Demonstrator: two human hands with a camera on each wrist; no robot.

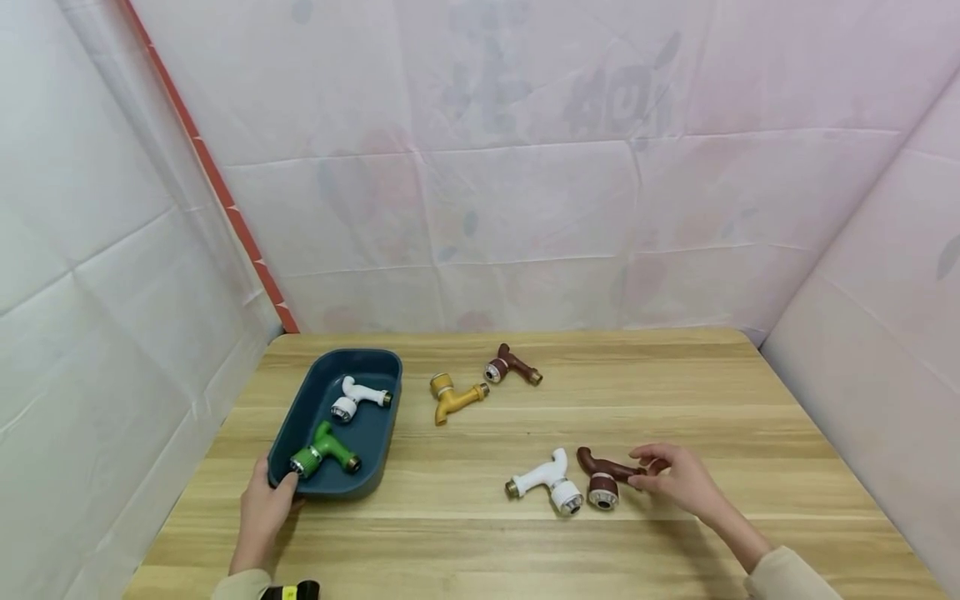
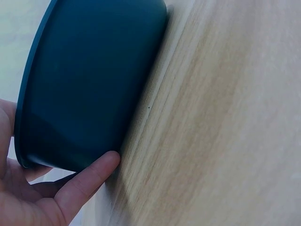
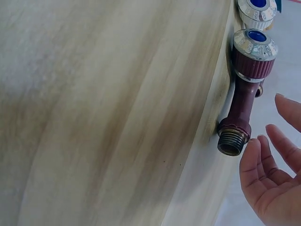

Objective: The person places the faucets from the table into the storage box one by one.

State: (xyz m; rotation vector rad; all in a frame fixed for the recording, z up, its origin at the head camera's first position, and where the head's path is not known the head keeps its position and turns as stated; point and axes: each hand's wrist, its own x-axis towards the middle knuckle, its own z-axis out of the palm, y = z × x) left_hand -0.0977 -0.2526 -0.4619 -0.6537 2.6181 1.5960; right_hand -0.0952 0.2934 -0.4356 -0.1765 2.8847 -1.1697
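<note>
My left hand (image 1: 264,510) grips the near-left corner of a dark blue plastic basin (image 1: 387,454), fingers against its outer wall (image 2: 89,84). Inside the basin lie a white faucet (image 1: 366,394) and a green faucet (image 1: 324,450). On the right, my right hand (image 1: 678,479) is at the threaded end of a dark red-brown faucet (image 1: 602,479). In the right wrist view its loosely bent fingers (image 3: 251,165) are beside the brass thread of that faucet (image 3: 244,101), not closed round it. Just left of it lies another white faucet (image 1: 546,478).
Farther back on the wooden table (image 1: 637,392) lie a yellow faucet (image 1: 455,398) and a second red-brown faucet (image 1: 513,364). Pale sheeting (image 1: 525,217) hangs behind the table and along both sides. A black strap with a yellow mark (image 1: 291,592) shows by my left sleeve.
</note>
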